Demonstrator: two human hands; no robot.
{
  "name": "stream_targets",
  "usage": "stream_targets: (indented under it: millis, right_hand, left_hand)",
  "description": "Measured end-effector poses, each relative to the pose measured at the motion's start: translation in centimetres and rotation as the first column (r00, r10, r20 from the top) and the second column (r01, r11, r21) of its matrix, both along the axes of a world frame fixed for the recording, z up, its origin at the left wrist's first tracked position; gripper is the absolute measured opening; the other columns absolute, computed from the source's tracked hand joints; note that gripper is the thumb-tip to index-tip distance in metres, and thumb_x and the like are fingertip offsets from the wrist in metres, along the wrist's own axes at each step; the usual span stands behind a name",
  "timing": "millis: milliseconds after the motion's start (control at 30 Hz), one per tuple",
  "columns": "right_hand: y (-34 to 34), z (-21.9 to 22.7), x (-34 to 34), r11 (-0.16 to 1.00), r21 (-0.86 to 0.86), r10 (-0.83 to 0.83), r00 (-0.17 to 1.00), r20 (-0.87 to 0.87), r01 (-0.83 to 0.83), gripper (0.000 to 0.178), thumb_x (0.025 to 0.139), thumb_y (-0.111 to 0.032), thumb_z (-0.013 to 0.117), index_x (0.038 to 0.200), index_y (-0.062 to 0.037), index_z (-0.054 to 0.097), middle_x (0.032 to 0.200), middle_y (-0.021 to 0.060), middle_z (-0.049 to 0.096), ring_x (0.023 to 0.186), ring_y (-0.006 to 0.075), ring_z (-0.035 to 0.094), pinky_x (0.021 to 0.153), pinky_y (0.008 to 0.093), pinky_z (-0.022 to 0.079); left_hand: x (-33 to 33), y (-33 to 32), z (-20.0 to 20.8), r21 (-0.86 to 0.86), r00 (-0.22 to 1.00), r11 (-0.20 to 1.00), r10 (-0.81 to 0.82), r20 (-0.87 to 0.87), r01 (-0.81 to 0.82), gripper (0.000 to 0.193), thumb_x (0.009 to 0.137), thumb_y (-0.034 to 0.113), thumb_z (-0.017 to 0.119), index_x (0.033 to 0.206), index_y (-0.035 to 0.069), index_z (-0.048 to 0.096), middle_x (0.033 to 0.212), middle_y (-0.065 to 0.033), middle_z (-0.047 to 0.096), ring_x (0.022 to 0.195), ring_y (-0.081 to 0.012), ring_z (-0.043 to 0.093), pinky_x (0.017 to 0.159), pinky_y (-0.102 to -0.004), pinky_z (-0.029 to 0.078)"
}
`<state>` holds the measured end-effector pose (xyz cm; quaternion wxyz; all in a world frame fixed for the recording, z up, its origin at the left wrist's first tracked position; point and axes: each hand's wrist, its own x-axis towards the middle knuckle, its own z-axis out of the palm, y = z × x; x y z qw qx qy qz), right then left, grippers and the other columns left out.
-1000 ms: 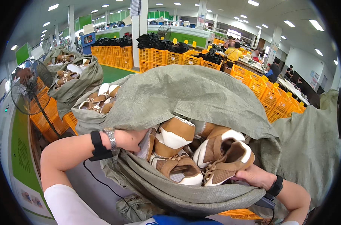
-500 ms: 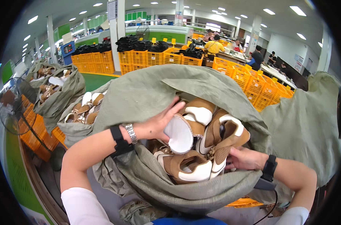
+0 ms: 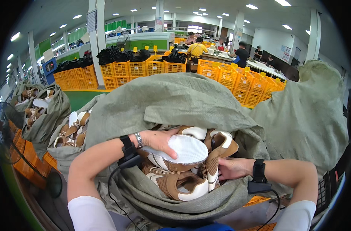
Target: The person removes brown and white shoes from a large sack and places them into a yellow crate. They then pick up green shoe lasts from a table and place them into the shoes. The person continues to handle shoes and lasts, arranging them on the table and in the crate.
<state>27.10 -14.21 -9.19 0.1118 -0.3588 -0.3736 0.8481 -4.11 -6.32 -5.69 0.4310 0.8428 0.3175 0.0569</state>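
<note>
A large grey-green woven sack [image 3: 125, 104] lies open in front of me, filled with brown and white shoes. My left hand [image 3: 160, 143] grips one shoe [image 3: 189, 149] whose ribbed white underside faces up, thumb pressed on that underside. My right hand [image 3: 233, 168] is closed on the side of another shoe [image 3: 212, 163], standing upright along the right of the pile; some fingers are hidden behind it. Below them a brown mesh shoe [image 3: 179, 184] rests with its opening up, near the sack's front rim. One more white heel [image 3: 194, 132] shows at the back.
Two more sacks of shoes [image 3: 75, 127] [image 3: 38, 107] stand at the left, beside a fan [image 3: 7, 131]. A bulky grey-green sack [image 3: 302, 123] rises at the right. Orange crates [image 3: 156, 68] line the far side, several holding black pieces. People work at tables [image 3: 214, 57] beyond.
My left hand has turned the shoe so its white underside faces up more fully. My right hand keeps its place on the upright shoe. The whole view has shifted.
</note>
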Motion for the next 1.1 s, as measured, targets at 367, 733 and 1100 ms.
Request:
stream_targets:
  millis: [367, 733, 1100]
  right_hand:
    - [-0.9, -0.4, -1.6, 0.902, 0.310, -0.235, 0.944, -0.233, 0.301, 0.041, 0.085, -0.022, 0.065, 0.118, -0.0013, 0.052, 0.116, 0.0105, 0.059, 0.107, 0.0227, 0.057, 0.095, 0.0389, 0.045]
    - [-3.4, 13.3, 0.1, 0.519, 0.588, -0.544, 0.770, -0.333, 0.621, 0.027, 0.082, 0.004, 0.057, 0.109, -0.0004, 0.054, 0.105, 0.0082, 0.061, 0.095, 0.0182, 0.060, 0.083, 0.0321, 0.050]
    - [-16.5, 22.1, 10.7, 0.010, 0.769, -0.546, 0.647, -0.532, 0.640, 0.026, 0.082, 0.001, 0.059, 0.107, 0.0026, 0.056, 0.102, 0.0100, 0.062, 0.090, 0.0178, 0.062, 0.076, 0.0300, 0.052]
  left_hand:
    - [0.7, -6.0, 4.5, 0.391, 0.980, 0.905, 0.108, 0.169, -0.168, 0.090, 0.053, 0.054, 0.081, 0.118, -0.001, 0.050, 0.099, -0.0186, 0.064, 0.094, -0.0302, 0.063, 0.087, -0.0344, 0.047]
    - [4.7, -7.9, 14.9, 0.734, 0.918, 0.609, -0.026, 0.396, -0.300, 0.098, 0.051, 0.056, 0.081, 0.125, 0.000, 0.047, 0.097, -0.0203, 0.065, 0.086, -0.0311, 0.065, 0.083, -0.0365, 0.050]
    - [12.4, -19.2, 29.4, 0.707, 0.873, 0.668, -0.464, 0.148, 0.235, 0.102, 0.065, 0.054, 0.073, 0.136, 0.003, 0.019, 0.131, -0.0189, 0.028, 0.121, -0.0314, 0.031, 0.100, -0.0418, 0.031]
